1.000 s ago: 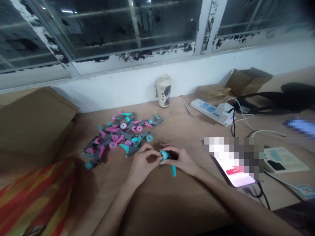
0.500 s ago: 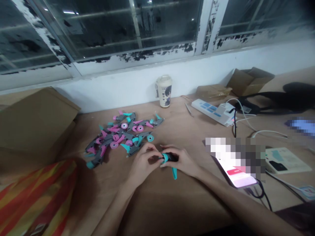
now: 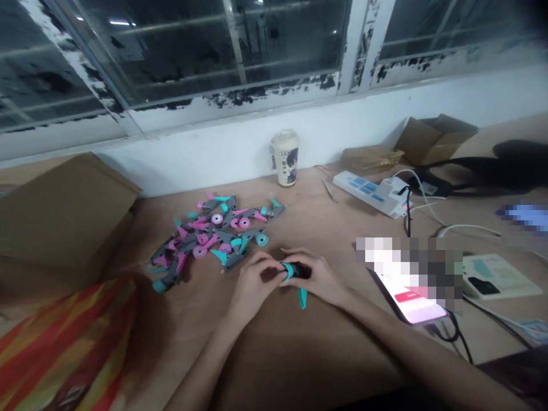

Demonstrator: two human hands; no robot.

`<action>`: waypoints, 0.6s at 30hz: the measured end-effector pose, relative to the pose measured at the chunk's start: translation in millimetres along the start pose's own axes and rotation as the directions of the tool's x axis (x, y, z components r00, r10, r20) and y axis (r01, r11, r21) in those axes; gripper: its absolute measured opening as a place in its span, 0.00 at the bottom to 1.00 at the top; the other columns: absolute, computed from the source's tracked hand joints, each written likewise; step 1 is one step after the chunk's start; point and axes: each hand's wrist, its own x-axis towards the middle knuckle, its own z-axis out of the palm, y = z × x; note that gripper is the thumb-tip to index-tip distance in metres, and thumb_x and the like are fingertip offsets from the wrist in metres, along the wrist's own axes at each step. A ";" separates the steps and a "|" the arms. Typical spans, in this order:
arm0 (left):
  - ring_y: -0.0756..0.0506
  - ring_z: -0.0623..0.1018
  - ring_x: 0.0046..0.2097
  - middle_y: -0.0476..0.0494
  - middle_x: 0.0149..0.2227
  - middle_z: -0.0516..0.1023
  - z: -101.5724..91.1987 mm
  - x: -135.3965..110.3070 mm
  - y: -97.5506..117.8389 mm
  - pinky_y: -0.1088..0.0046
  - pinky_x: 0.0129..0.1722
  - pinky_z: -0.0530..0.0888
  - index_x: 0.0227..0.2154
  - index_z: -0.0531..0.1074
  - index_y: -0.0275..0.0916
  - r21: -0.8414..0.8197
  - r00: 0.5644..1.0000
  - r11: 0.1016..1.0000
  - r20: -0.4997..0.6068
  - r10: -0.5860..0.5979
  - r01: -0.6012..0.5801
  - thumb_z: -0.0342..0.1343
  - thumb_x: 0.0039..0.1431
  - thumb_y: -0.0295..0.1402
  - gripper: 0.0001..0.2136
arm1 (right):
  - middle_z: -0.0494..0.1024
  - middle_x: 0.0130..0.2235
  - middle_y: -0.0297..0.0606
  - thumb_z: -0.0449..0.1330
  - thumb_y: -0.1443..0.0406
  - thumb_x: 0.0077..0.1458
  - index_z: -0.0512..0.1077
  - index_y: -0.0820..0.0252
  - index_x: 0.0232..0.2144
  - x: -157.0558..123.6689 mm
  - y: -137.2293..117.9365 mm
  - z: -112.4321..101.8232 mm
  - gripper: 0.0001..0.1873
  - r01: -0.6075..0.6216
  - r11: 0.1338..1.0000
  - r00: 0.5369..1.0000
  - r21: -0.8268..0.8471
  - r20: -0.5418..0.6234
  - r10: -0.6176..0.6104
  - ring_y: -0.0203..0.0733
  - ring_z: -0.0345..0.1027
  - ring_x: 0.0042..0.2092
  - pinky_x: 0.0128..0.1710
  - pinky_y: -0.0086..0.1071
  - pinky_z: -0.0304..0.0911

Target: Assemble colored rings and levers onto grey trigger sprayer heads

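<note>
Both of my hands are closed on one trigger sprayer head, with a dark body, a teal collar point(image 3: 289, 272) and a teal trigger point(image 3: 303, 298) pointing down toward me. My right hand point(image 3: 322, 279) wraps its body from the right. The thumb and fingers of my left hand point(image 3: 256, 283) pinch the collar end; the fingertips partly hide what they touch there. Just beyond my left hand lies a loose pile of similar sprayer heads point(image 3: 222, 235), grey with pink or teal triggers and collars.
A cardboard box point(image 3: 64, 211) and a red-and-yellow striped bag point(image 3: 72, 337) flank the left side. A paper cup point(image 3: 286, 160) stands by the wall. To the right are a lit phone point(image 3: 422, 305), a power strip point(image 3: 363, 191), cables, a white box point(image 3: 499, 279) and small cartons point(image 3: 434, 140).
My left fingers have shifted slightly on the collar end, and the sprayer head has turned a little in my hands. The pile looks unchanged.
</note>
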 end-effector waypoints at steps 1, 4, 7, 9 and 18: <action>0.49 0.74 0.33 0.48 0.32 0.71 2.5 -0.6 -0.5 0.74 0.32 0.72 0.28 0.75 0.40 0.000 1.000 1.000 -0.015 -0.014 0.014 0.59 0.51 0.29 0.01 | 0.73 0.48 0.40 0.67 0.60 0.44 0.74 0.52 0.39 -0.2 0.8 0.0 0.17 0.027 0.998 1.000 -0.048 -0.002 -0.027 0.46 0.68 0.50 0.50 0.42 0.64; 0.49 0.75 0.32 0.48 0.31 0.73 9.6 -2.4 -1.7 0.74 0.32 0.72 0.28 0.75 0.40 0.014 0.998 0.999 -0.056 -0.037 0.038 0.59 0.51 0.28 0.01 | 0.73 0.47 0.40 0.65 0.62 0.47 0.73 0.52 0.41 -0.7 3.1 1.6 0.16 0.070 0.981 0.998 -0.183 0.013 -0.069 0.44 0.68 0.49 0.50 0.42 0.64; 0.49 0.76 0.32 0.48 0.31 0.75 13.3 -3.5 -2.3 0.74 0.31 0.73 0.28 0.75 0.40 0.044 0.997 0.998 -0.067 -0.037 0.040 0.56 0.54 0.29 0.04 | 0.73 0.45 0.38 0.64 0.65 0.48 0.72 0.51 0.42 -0.6 3.6 4.6 0.16 0.053 0.965 0.999 -0.258 0.020 -0.049 0.43 0.69 0.47 0.49 0.40 0.65; 0.49 0.76 0.32 0.48 0.32 0.75 12.7 -4.0 -3.5 0.75 0.31 0.72 0.29 0.76 0.40 0.078 0.996 0.996 -0.087 -0.030 0.037 0.54 0.56 0.31 0.06 | 0.73 0.45 0.38 0.63 0.65 0.49 0.72 0.52 0.42 0.0 2.7 4.4 0.15 0.019 0.953 1.000 -0.302 0.002 -0.020 0.43 0.69 0.47 0.48 0.39 0.66; 0.40 0.70 0.44 0.40 0.40 0.70 -3.8 7.0 -26.5 0.58 0.47 0.66 0.39 0.73 0.40 0.355 0.940 0.929 -0.340 0.027 0.102 0.54 0.56 0.29 0.08 | 0.73 0.46 0.44 0.58 0.63 0.54 0.69 0.57 0.44 13.6 12.8 -37.7 0.15 -0.227 0.792 0.973 -0.567 -0.168 0.159 0.51 0.71 0.42 0.39 0.42 0.66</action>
